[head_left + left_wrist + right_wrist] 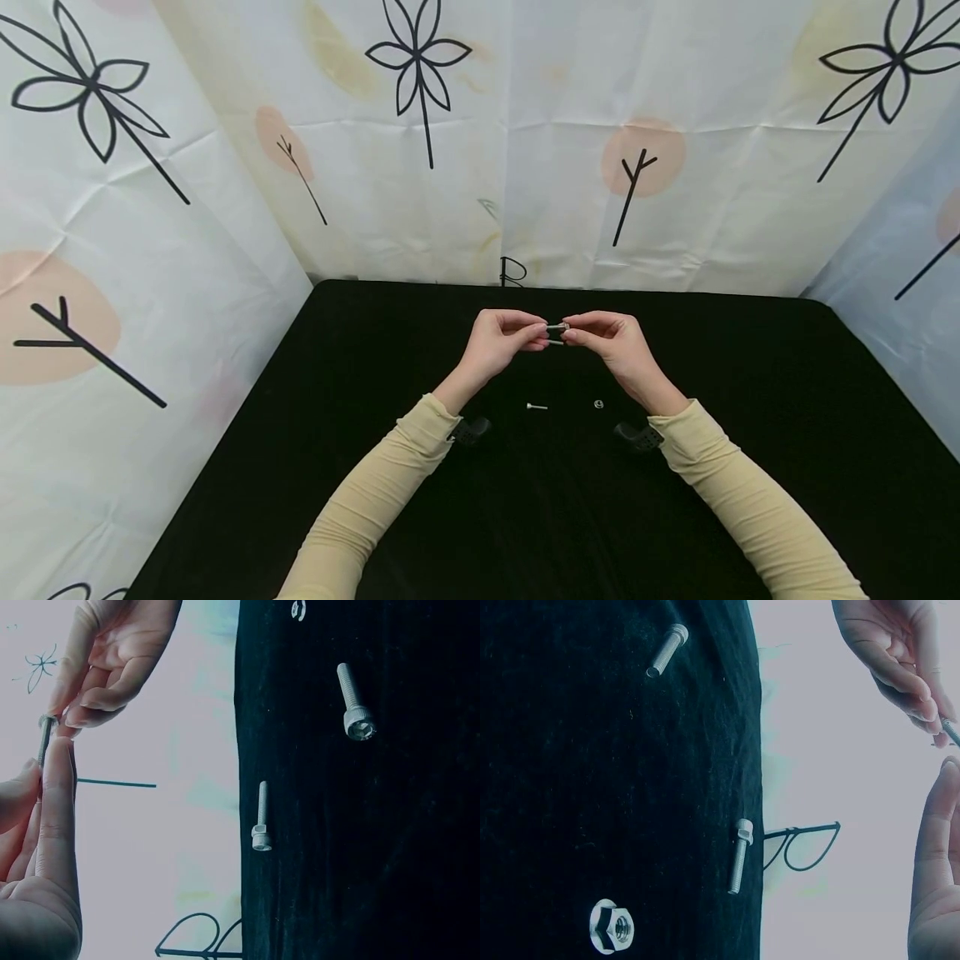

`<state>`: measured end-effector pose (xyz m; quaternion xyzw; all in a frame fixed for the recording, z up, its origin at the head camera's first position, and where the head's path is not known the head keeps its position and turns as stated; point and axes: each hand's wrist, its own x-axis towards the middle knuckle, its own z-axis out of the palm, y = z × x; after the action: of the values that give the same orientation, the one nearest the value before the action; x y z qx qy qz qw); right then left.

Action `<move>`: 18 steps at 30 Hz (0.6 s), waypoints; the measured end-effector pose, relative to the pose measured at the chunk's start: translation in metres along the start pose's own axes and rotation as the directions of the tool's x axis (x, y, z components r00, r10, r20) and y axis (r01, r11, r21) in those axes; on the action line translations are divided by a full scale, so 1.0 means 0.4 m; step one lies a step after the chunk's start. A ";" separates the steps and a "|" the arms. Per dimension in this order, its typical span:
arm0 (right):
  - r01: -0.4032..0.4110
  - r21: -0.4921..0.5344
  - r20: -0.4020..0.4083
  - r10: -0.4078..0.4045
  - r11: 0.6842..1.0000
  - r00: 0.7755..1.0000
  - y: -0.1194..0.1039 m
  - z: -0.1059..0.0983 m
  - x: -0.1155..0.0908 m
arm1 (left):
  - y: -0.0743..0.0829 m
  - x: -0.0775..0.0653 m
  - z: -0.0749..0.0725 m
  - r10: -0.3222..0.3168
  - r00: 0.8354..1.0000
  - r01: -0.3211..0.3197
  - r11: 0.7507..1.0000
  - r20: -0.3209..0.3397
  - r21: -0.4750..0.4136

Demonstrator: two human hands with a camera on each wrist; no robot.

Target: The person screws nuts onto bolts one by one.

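My left hand (498,337) pinches a thin silver bolt (555,327) between thumb and fingers over the black cloth. At the bolt's other end, my right hand (615,342) holds a small nut (48,720) with its fingertips, mostly covered by them. The bolt shaft (45,746) spans the short gap between the hands. Behind the hands, a second bolt (262,814) lies on the cloth, a nut up against its head. A bare socket-head bolt (537,407) lies nearer the body, and a loose flange nut (598,404) sits to its right.
Black cloth (555,500) covers the table. Pale printed curtains (555,200) stand along its back and sides. Dark wrist mounts (637,437) hang beneath both cuffs, close to the loose bolt and nut in the head view.
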<state>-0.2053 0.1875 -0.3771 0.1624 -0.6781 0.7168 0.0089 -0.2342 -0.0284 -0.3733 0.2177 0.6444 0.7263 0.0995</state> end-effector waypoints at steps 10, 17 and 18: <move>-0.037 -0.204 -0.040 0.029 0.978 0.999 0.003 0.007 0.003 | -0.006 0.001 0.005 0.047 0.999 -0.046 0.999 -0.010 0.019; -0.087 -0.167 -0.006 0.088 0.982 0.996 -0.004 0.010 0.005 | -0.009 0.002 0.009 0.060 0.998 -0.060 0.998 -0.026 -0.004; -0.091 -0.142 0.003 0.093 0.986 0.996 -0.004 0.009 0.005 | -0.010 0.002 0.009 0.058 0.998 -0.058 0.998 -0.029 -0.010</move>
<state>-0.2060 0.1837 -0.3749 0.1333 -0.7342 0.6655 -0.0159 -0.2339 -0.0244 -0.3767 0.2254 0.6352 0.7354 0.0704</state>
